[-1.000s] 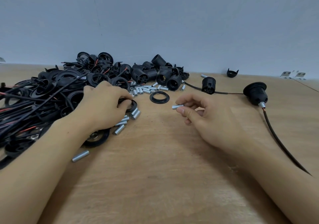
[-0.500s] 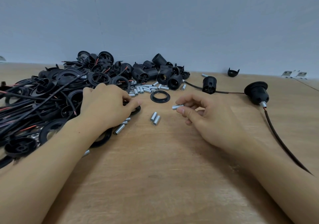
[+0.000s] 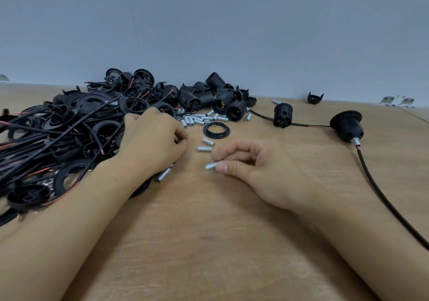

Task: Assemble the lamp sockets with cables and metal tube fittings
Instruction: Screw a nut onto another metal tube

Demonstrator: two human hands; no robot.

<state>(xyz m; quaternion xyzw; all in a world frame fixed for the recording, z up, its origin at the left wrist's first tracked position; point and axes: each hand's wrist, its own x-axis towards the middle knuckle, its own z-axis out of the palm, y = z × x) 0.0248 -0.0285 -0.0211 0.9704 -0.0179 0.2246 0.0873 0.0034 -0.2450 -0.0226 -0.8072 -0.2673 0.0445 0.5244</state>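
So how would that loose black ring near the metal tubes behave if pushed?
The black ring lies flat on the table, so it would probably slide rather than roll. It looks like thin plastic, likely light and stiff.

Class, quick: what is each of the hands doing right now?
Left hand: fingers curled at the parts pile; contents cannot be told.
Right hand: pinches a metal tube.

A small assembly workshop: a plain light-brown wooden desk (image 3: 209,242) stands against a bare grey-blue wall (image 3: 232,26). It carries bulk stock: a large heap of black plastic lamp sockets, rings and black cables (image 3: 69,126), and many loose short silver metal tubes (image 3: 199,119).
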